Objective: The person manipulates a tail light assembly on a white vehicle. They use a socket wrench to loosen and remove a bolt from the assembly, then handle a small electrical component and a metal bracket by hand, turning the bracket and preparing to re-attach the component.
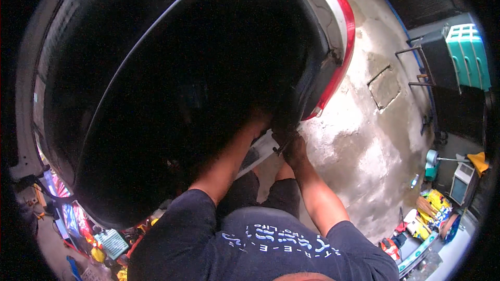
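A car fills the left and middle of the head view, with a large, very dark area (203, 67) bounded by a curved light rim. My left hand (262, 120) reaches into the shadow at its near right side; the fingers are lost in the dark. Close by on the right, my right hand (293, 144) is at the car's dark edge, just below the red and white tail light (348, 26). Shadow hides its fingers and anything they hold. Between my forearms lies a pale sill-like strip (253, 157), with a small dark latch-like part at its right end.
Wet-looking concrete floor (359, 151) with a square cover (384, 88) extends to the right. Along the right wall stand a teal crate (467, 54) and a grey framed box (461, 183). Colourful packages (432, 211) lie lower right; clutter with a pale green basket (111, 243) lies lower left.
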Available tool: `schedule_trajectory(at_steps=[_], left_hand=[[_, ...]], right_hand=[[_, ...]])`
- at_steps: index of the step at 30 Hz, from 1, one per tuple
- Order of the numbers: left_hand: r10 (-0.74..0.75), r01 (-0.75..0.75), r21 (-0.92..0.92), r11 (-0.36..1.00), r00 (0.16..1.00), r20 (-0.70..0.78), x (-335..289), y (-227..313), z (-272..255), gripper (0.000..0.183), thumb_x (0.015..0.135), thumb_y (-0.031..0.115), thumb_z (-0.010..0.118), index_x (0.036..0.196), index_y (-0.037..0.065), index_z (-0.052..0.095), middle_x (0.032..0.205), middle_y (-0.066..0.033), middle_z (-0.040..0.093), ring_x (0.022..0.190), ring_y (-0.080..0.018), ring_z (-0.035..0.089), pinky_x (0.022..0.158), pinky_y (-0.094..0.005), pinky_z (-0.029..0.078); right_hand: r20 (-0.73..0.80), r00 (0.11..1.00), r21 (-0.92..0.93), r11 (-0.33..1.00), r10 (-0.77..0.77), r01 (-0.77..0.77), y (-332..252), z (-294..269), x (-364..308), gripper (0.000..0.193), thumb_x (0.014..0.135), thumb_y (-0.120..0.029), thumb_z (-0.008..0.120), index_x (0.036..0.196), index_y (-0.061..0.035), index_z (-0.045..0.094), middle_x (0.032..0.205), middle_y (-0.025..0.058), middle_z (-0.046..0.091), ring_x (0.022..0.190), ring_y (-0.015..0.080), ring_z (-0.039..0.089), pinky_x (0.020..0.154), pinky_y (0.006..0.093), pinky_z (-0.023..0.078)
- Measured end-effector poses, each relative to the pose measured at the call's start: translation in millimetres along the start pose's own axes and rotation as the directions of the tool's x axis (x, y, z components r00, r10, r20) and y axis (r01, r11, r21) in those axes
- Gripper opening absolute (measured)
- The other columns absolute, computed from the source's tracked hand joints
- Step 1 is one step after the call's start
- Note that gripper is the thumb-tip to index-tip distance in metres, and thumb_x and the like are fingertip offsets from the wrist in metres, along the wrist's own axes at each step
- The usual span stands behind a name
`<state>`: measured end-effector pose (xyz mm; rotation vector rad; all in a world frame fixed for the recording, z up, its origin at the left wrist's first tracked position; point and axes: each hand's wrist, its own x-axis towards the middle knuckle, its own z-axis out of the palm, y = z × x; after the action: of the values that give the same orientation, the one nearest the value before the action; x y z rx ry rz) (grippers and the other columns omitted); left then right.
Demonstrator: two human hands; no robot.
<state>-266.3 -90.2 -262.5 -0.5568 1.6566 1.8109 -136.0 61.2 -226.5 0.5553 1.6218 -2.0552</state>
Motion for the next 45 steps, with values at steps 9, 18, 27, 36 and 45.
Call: schedule_trajectory(at_steps=[9,18,27,36,45], left_hand=[[-0.002,0.003,-0.003,1.000,0.999,0.045,10,12,19,0.048,0.096,0.033,0.072,0.137,0.009,0.066,0.139,-0.0120,0.067,0.123,-0.0335,0.064,0.105,-0.0494,0.053],[-0.065,0.066,-0.004,0.998,0.996,0.060,11,-5,12,0.047,0.097,0.034,0.072,0.137,0.010,0.066,0.140,-0.0118,0.067,0.123,-0.0334,0.064,0.105,-0.0495,0.053],[-0.119,0.120,-0.015,0.993,0.990,0.081,13,-20,14,0.047,0.097,0.035,0.072,0.137,0.010,0.066,0.140,-0.0115,0.067,0.123,-0.0333,0.064,0.105,-0.0495,0.053],[-0.218,0.222,-0.041,0.974,0.972,0.084,13,-49,-1,0.047,0.097,0.036,0.072,0.137,0.010,0.066,0.140,-0.0113,0.067,0.123,-0.0332,0.064,0.105,-0.0495,0.053],[-0.253,0.257,-0.057,0.965,0.965,0.067,34,-69,-4,0.047,0.098,0.036,0.071,0.137,0.010,0.066,0.140,-0.0110,0.067,0.123,-0.0331,0.064,0.105,-0.0495,0.053]], right_hand=[[-0.058,0.989,-0.104,0.986,-0.137,0.131,40,-25,20,0.048,0.107,-0.026,0.054,0.139,0.0100,0.059,0.136,0.0228,0.067,0.122,0.0330,0.067,0.110,0.0440,0.054],[-0.083,0.985,0.490,0.867,0.149,-0.090,7,-8,9,0.062,0.106,-0.044,0.058,0.141,0.0071,0.055,0.134,0.0230,0.066,0.127,0.0364,0.064,0.112,0.0485,0.052],[-0.044,0.999,0.627,0.779,0.018,0.014,17,-13,9,0.057,0.105,-0.037,0.058,0.142,0.0055,0.052,0.138,0.0221,0.063,0.129,0.0389,0.062,0.115,0.0514,0.049],[-0.031,0.998,0.239,0.969,-0.048,0.054,22,-21,7,0.059,0.101,-0.036,0.061,0.143,0.0043,0.052,0.136,0.0213,0.065,0.128,0.0379,0.063,0.114,0.0521,0.049],[-0.057,0.965,0.528,0.828,0.257,-0.189,20,-17,11,0.049,0.107,-0.040,0.053,0.143,-0.0060,0.057,0.124,0.0117,0.072,0.104,0.0234,0.067,0.087,0.0411,0.056]])
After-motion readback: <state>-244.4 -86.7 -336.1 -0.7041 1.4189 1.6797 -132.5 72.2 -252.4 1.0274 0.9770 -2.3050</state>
